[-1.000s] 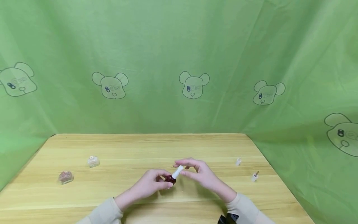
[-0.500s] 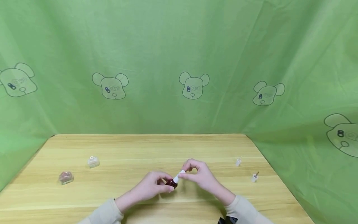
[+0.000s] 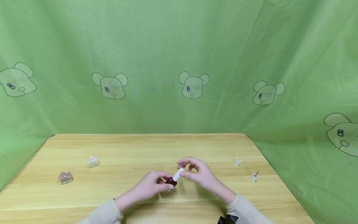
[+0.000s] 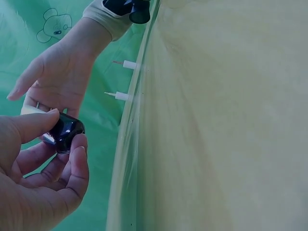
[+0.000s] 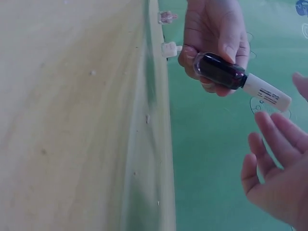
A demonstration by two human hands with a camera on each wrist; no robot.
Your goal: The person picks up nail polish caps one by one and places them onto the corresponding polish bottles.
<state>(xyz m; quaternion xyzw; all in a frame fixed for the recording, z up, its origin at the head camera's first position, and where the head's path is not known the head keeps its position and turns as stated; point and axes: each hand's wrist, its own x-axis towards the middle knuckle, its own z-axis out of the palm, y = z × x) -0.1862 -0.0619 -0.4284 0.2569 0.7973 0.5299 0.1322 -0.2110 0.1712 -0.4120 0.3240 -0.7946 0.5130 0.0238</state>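
A dark red nail polish bottle with a long white cap is held tilted over the middle of the table. My left hand grips its glass body between thumb and fingers. The cap points up toward my right hand, whose fingers are spread around the cap's end. In the right wrist view, a small gap shows between those fingertips and the white cap, which sits on the bottle's neck. From the left wrist view, the bottle looks nearly black and the cap is partly hidden behind my left thumb.
On the left of the wooden table stand an uncapped clear bottle and a pinkish bottle. Two white brush caps, a farther cap and a nearer cap, stand at the right. Green curtains surround the table.
My right fingers pinched the cap half a second ago and have since spread away from it. The left hand keeps its grip on the bottle, which has shifted slightly.
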